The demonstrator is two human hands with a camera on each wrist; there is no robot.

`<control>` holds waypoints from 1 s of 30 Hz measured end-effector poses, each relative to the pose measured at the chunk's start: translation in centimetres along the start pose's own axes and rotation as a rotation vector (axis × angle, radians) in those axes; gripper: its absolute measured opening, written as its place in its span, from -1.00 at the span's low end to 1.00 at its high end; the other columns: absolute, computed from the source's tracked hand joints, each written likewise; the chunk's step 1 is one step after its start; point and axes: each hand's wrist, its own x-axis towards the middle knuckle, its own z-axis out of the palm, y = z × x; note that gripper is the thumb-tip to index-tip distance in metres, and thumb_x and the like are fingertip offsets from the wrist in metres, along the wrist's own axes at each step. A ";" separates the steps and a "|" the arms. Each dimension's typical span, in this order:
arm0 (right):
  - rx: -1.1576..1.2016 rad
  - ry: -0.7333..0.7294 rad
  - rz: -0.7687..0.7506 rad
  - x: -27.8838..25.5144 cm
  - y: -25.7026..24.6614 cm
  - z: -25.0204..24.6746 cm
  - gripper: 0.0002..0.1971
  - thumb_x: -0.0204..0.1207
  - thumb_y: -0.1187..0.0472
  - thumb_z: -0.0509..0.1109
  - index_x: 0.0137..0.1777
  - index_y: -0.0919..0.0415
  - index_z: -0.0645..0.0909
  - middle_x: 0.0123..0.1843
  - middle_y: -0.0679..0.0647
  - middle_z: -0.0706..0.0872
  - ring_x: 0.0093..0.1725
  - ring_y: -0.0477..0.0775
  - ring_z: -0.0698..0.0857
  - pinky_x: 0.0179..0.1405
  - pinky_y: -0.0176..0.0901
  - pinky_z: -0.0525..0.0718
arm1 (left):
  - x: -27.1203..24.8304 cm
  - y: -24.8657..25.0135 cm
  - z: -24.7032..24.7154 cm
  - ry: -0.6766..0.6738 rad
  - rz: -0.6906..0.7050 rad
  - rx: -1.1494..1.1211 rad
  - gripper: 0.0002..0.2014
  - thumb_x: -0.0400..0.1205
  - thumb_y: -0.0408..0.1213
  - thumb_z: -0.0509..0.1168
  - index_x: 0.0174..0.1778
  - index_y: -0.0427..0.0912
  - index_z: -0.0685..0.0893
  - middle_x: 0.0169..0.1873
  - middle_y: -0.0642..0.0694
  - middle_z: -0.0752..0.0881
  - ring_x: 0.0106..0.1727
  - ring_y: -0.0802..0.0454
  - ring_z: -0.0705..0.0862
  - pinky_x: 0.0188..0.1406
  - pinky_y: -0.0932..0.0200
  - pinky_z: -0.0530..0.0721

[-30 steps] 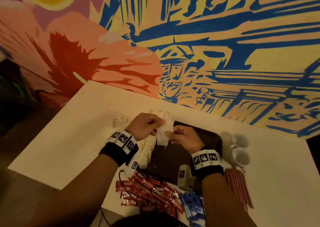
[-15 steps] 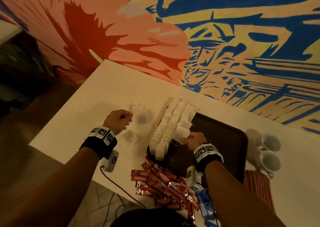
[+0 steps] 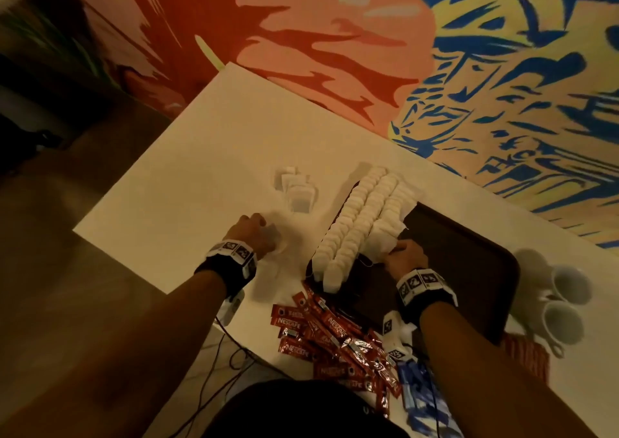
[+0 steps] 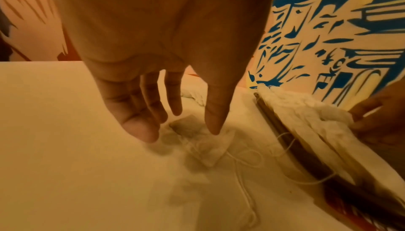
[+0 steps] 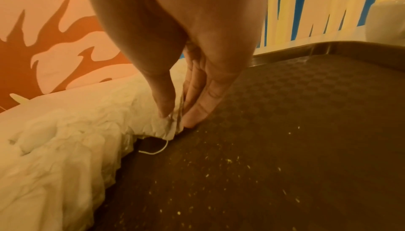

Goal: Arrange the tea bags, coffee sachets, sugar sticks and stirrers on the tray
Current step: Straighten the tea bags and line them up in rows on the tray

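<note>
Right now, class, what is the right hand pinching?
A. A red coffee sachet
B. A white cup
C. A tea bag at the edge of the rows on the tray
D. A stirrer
C: the right hand pinches a tea bag at the edge of the white rows on the tray.

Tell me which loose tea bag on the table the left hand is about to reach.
The tea bag lying flat directly under the left hand, its string trailing toward the tray; the other loose bags sit farther back.
</note>
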 end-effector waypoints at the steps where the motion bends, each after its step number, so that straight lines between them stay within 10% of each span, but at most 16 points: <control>1: 0.023 0.007 0.002 0.1 0.1 -0.1 -0.65 0.49 0.14 0.61 0.24 0.13 0.67 0.11 0.11 0.75 0.00 0.13 0.70 -0.05 -0.07 0.65 | 0.0 0.2 0.3 0.000 0.004 0.002 -0.47 0.60 0.01 0.42 0.45 -0.04 0.47 0.33 -0.16 0.52 0.30 -0.26 0.60 0.24 -0.07 0.58; 10: 0.121 0.181 -0.336 -1.3 -4.9 -1.5 -0.65 0.51 0.17 0.56 0.25 0.06 0.57 0.20 0.08 0.67 0.22 0.16 0.65 0.23 0.14 0.67 | 0.4 0.1 0.9 -0.004 0.023 0.008 -0.60 0.62 0.07 0.34 0.26 -0.06 0.47 0.07 -0.12 0.67 0.02 -0.19 0.68 0.04 -0.04 0.69; 14: 0.209 0.002 -0.421 -3.2 -7.8 -1.3 -0.72 0.57 0.06 0.54 0.23 0.05 0.64 0.06 -0.06 0.73 -0.01 -0.11 0.69 -0.08 -0.22 0.57 | 0.4 -0.1 0.2 -0.058 -0.023 -0.123 -0.75 0.59 -0.08 0.47 0.02 -0.13 0.63 -0.03 -0.10 0.70 -0.08 -0.10 0.66 -0.09 0.09 0.62; 22: 0.161 -0.449 -0.482 -6.1 -9.6 0.9 -0.54 0.50 -0.27 0.51 0.26 0.00 0.71 0.13 -0.05 0.79 0.07 -0.01 0.79 0.05 -0.06 0.78 | -3.5 3.3 -1.0 -0.256 0.080 -1.045 -0.67 0.47 -0.22 0.62 0.02 -0.28 0.70 -0.11 -0.29 0.84 -0.21 -0.09 0.81 -0.23 0.11 0.74; 30: 0.379 -0.336 -0.437 -7.1 -10.2 0.2 -0.85 0.63 0.13 0.51 0.03 0.21 0.73 -0.10 0.09 0.78 -0.14 0.02 0.79 -0.18 -0.15 0.79 | -4.2 5.3 -1.0 -0.371 0.148 -1.010 -0.55 0.65 0.02 0.41 0.19 -0.34 0.70 -0.01 -0.19 0.84 -0.08 -0.14 0.84 -0.14 0.10 0.79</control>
